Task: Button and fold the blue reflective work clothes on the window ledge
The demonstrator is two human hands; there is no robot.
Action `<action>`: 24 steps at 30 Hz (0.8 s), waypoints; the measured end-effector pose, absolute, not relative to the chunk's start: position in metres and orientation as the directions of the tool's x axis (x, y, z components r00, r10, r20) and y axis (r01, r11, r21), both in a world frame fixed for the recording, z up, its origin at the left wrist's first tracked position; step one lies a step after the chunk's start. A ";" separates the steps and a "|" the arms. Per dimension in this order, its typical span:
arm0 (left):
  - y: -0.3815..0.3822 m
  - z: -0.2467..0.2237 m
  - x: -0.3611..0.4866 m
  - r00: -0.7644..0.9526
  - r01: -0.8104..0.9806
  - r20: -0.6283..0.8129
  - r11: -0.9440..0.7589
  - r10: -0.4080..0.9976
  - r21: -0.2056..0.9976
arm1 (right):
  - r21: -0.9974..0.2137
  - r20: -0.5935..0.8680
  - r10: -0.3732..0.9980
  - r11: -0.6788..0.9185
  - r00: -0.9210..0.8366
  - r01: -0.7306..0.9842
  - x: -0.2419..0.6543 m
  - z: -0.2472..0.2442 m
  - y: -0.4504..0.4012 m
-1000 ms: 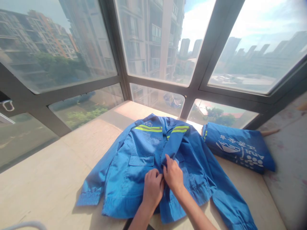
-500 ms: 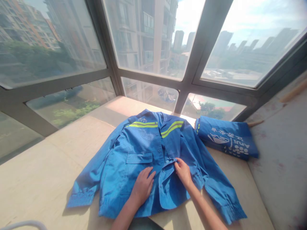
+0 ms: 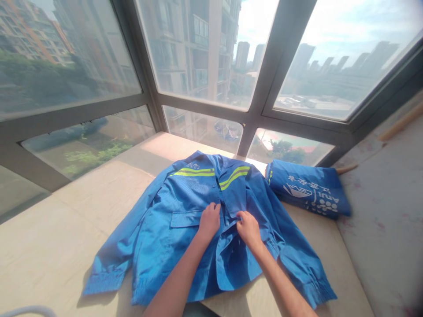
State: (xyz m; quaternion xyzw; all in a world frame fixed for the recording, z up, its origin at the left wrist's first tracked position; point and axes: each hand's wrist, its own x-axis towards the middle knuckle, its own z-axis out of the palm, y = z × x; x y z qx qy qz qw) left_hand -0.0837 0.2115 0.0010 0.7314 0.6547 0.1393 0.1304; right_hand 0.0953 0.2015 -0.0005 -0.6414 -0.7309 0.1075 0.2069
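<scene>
A blue work jacket (image 3: 185,193) with yellow-green reflective stripes across the chest lies spread out, front side up, sleeves out to both sides. Its front is unfastened, and buttons show along the left-hand placket. My left hand (image 3: 210,222) has its fingers curled on that placket edge beside the chest pocket flap, closed on the cloth; the fingertips are partly hidden. With thumb and fingers together, my right hand (image 3: 248,228) pinches the opposite front edge, where the cloth is raised and folded.
Right of the jacket, a folded blue garment (image 3: 307,189) with white printing lies against the patterned wall (image 3: 383,220). Windows with dark frames (image 3: 254,116) border the pale surface (image 3: 82,215) at the back. A pale curved tube (image 3: 29,310) shows at the lower left.
My left hand has moved up and right from the lower front to the placket edge, its fingers now curled. The right hand keeps its pinch on the other edge. The view has shifted slightly.
</scene>
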 end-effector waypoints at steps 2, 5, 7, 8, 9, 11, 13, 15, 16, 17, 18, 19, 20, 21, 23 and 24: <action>0.218 -0.004 -0.082 0.095 0.922 0.014 -0.093 0.995 0.376 | -0.571 0.170 0.985 0.082 0.020 0.816 0.103 -0.007 0.199; 0.220 -0.010 -0.085 0.050 0.920 -0.009 -0.043 0.999 0.389 | -0.634 0.112 0.990 0.003 0.087 0.774 0.111 -0.009 0.196; 0.220 -0.012 -0.087 0.016 0.917 -0.020 -0.007 1.000 0.399 | -0.561 0.039 0.998 -0.015 0.045 0.828 0.111 -0.004 0.198; 0.220 -0.012 -0.088 0.005 0.915 -0.025 0.005 1.000 0.402 | -0.490 -0.009 1.000 -0.022 0.020 0.871 0.110 -0.001 0.199; 0.221 -0.013 -0.088 0.000 0.914 -0.031 0.013 1.000 0.406 | -0.404 -0.059 0.998 -0.021 -0.003 0.914 0.108 0.004 0.202; 0.224 -0.013 -0.087 -0.005 0.910 -0.044 0.023 0.999 0.414 | -0.242 -0.127 0.990 0.022 -0.054 0.970 0.101 0.012 0.208; 0.227 -0.014 -0.084 -0.013 0.901 -0.053 0.035 0.999 0.432 | -0.208 -0.116 0.989 0.066 -0.091 0.976 0.093 0.017 0.215; 0.230 -0.014 -0.082 -0.022 0.884 -0.053 0.044 0.998 0.466 | -0.335 -0.062 0.995 0.056 -0.081 0.940 0.088 0.018 0.223; 0.231 -0.014 -0.083 -0.024 0.871 -0.050 0.045 0.998 0.489 | -0.412 -0.042 0.997 0.039 -0.062 0.911 0.086 0.018 0.226; 0.231 -0.014 -0.084 -0.025 0.855 -0.045 0.045 0.999 0.517 | -0.467 -0.034 0.998 0.027 -0.048 0.884 0.086 0.017 0.230; 0.231 -0.014 -0.086 -0.026 0.835 -0.040 0.044 0.999 0.548 | -0.536 -0.030 0.999 0.008 -0.028 0.844 0.088 0.015 0.232; 0.231 -0.015 -0.089 -0.028 0.812 -0.032 0.041 0.999 0.583 | -0.613 -0.026 1.000 -0.016 -0.001 0.790 0.090 0.013 0.234; 0.230 -0.015 -0.092 -0.028 0.784 -0.023 0.037 0.999 0.620 | -0.691 -0.024 0.999 -0.042 0.035 0.721 0.094 0.010 0.236; 0.229 -0.016 -0.096 -0.030 0.751 -0.013 0.031 0.999 0.660 | -0.768 -0.025 0.997 -0.070 0.080 0.637 0.098 0.008 0.236; 0.228 -0.018 -0.103 -0.037 0.671 0.008 0.019 0.999 0.741 | -0.887 -0.022 0.989 -0.088 0.149 0.453 0.107 0.002 0.236; 0.227 -0.020 -0.106 -0.044 0.624 0.015 0.016 0.999 0.781 | -0.918 -0.010 0.988 -0.071 0.156 0.391 0.111 -0.001 0.236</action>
